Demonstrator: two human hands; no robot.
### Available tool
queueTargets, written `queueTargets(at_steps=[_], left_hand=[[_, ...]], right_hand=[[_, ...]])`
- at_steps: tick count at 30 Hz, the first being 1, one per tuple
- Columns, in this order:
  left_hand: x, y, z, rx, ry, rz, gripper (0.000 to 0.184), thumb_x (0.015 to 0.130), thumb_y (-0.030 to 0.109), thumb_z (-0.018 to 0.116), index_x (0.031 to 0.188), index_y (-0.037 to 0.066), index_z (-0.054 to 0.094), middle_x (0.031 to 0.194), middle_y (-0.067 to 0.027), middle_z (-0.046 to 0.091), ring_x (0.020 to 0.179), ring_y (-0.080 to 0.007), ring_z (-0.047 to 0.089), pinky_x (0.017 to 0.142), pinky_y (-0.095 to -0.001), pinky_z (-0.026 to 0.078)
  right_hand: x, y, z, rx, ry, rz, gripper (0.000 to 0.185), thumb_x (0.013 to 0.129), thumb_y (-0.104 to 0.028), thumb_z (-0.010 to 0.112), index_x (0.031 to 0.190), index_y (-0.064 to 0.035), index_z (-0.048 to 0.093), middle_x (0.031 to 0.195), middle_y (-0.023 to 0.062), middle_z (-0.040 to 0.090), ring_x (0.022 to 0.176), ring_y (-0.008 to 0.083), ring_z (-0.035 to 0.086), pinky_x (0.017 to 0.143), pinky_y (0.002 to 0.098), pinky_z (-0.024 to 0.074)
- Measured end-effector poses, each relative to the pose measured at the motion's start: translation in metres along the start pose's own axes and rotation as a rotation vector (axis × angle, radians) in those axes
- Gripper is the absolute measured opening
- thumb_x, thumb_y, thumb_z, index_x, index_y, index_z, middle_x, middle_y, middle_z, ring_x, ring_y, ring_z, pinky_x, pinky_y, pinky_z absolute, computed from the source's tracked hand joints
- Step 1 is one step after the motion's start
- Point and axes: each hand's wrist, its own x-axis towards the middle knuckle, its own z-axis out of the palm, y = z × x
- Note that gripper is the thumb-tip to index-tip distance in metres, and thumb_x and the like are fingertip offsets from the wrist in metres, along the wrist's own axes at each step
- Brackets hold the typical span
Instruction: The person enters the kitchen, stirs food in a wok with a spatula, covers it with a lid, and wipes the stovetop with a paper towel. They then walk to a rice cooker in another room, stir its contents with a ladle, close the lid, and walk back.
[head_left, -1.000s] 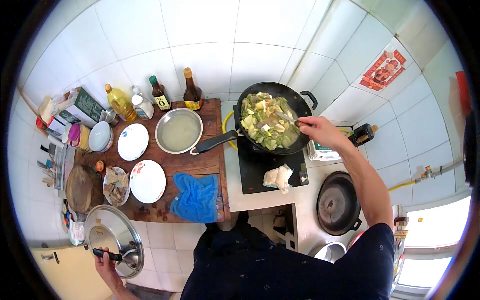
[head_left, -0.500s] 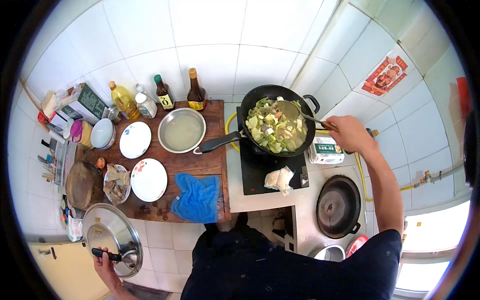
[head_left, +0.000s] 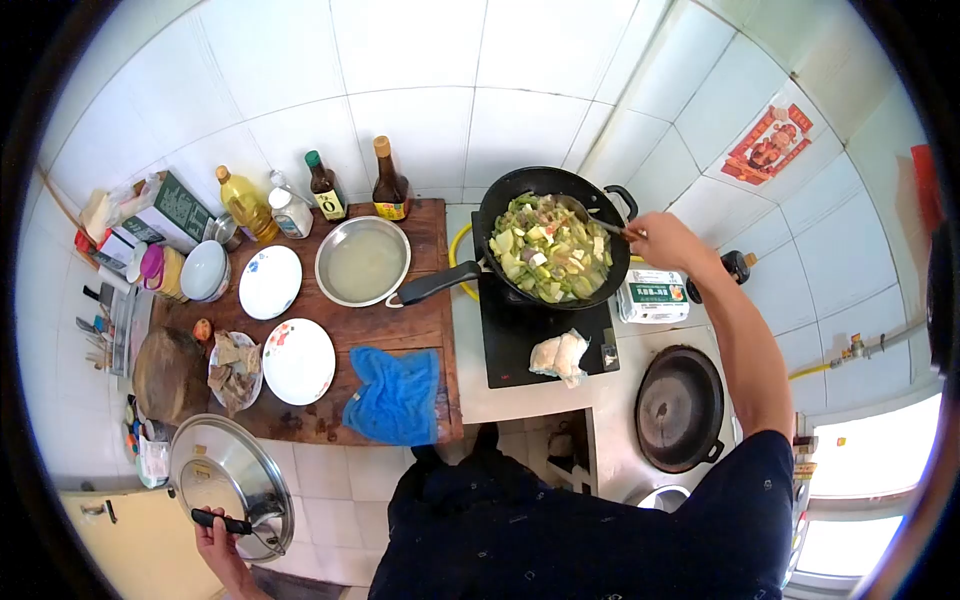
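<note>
Lid in left hand — right hand's ladle crosses wok rim

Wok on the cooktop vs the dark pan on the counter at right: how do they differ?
The wok holds chopped food, with the right hand gripping a utensil in it; the dark pan shows its bare, worn bottom.
The wok sits on the cooktop; the pan sits on the counter.
The wok has a long handle; the pan shows only a short lug.
Both are round, dark and uncovered.
</note>
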Motion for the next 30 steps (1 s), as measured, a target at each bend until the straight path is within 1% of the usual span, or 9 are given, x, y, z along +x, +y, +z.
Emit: queueTargets(at_steps=[6,8,11,15,19,23,26,28,30], left_hand=[[0.0,0.003,0.0,0.023,0.042,-0.027,0.038,0.096,0.01,0.063,0.131,0.003,0.052,0.112,-0.0071,0.066,0.093,-0.0116,0.063,0.07,-0.0221,0.051],[0.001,0.006,0.004,0.018,0.05,-0.022,0.038,0.095,0.01,0.063,0.131,0.003,0.052,0.112,-0.0069,0.066,0.093,-0.0116,0.063,0.071,-0.0221,0.052],[0.005,0.009,0.01,-0.005,0.029,-0.017,0.037,0.095,0.009,0.063,0.131,0.003,0.053,0.112,-0.007,0.066,0.094,-0.012,0.063,0.075,-0.0226,0.053],[0.007,0.015,0.02,-0.001,0.017,-0.029,0.036,0.095,0.008,0.063,0.13,0.003,0.053,0.112,-0.0078,0.065,0.095,-0.0129,0.063,0.078,-0.0236,0.053],[0.011,0.014,0.024,-0.017,-0.029,-0.023,0.036,0.095,0.008,0.063,0.129,0.002,0.053,0.111,-0.0079,0.065,0.094,-0.0133,0.063,0.077,-0.024,0.053],[0.013,0.008,0.016,-0.041,-0.052,-0.006,0.037,0.095,0.008,0.063,0.129,0.002,0.053,0.111,-0.0076,0.065,0.093,-0.0133,0.063,0.077,-0.0246,0.053],[0.0,0.015,0.014,-0.002,-0.024,-0.008,0.037,0.095,0.008,0.063,0.13,0.003,0.053,0.111,-0.0071,0.065,0.093,-0.013,0.063,0.076,-0.0239,0.053],[-0.004,0.022,0.013,0.012,0.014,-0.003,0.038,0.095,0.009,0.064,0.13,0.003,0.052,0.111,-0.0067,0.065,0.093,-0.0125,0.063,0.074,-0.0221,0.052],[-0.004,0.021,0.009,0.012,0.011,-0.008,0.038,0.095,0.01,0.064,0.131,0.003,0.052,0.112,-0.0065,0.065,0.093,-0.0123,0.063,0.074,-0.0215,0.052]], right_hand=[[-0.052,-0.009,-0.023,0.156,0.088,0.033,0.032,0.081,-0.014,0.063,0.11,-0.0009,0.07,0.096,0.0234,0.07,0.091,0.0389,0.067,0.084,0.0432,0.0523],[-0.069,-0.026,-0.042,0.257,0.08,0.074,0.033,0.086,-0.011,0.064,0.117,0.0019,0.066,0.092,0.0178,0.072,0.079,0.0243,0.068,0.075,0.0364,0.0525],[-0.085,-0.049,-0.051,0.305,0.017,0.02,0.032,0.088,-0.01,0.063,0.118,0.0019,0.065,0.091,0.0158,0.071,0.076,0.0197,0.065,0.072,0.0332,0.0513],[-0.084,-0.07,-0.043,0.324,0.012,-0.093,0.033,0.089,-0.011,0.065,0.119,0.002,0.064,0.089,0.0158,0.071,0.074,0.0192,0.064,0.07,0.0326,0.0509],[-0.06,-0.081,-0.017,0.312,-0.099,-0.07,0.036,0.089,-0.018,0.065,0.119,0.0005,0.065,0.092,0.0208,0.07,0.079,0.0271,0.068,0.076,0.0367,0.0521],[-0.039,-0.054,0.027,0.248,-0.001,-0.08,0.036,0.088,-0.019,0.064,0.119,-0.0002,0.065,0.094,0.0217,0.07,0.081,0.0308,0.068,0.078,0.0391,0.052],[-0.055,-0.053,0.014,0.232,0.077,-0.1,0.036,0.087,-0.017,0.065,0.12,-0.0007,0.065,0.094,0.0203,0.07,0.079,0.0273,0.068,0.076,0.0373,0.052],[-0.078,-0.061,-0.014,0.386,0.046,-0.007,0.035,0.085,-0.019,0.064,0.116,-0.0038,0.068,0.096,0.0221,0.069,0.089,0.0369,0.067,0.082,0.0425,0.0518],[-0.09,-0.078,-0.039,0.37,0.029,-0.011,0.035,0.085,-0.018,0.064,0.116,-0.0033,0.067,0.096,0.0219,0.069,0.088,0.0366,0.067,0.082,0.0422,0.052]])
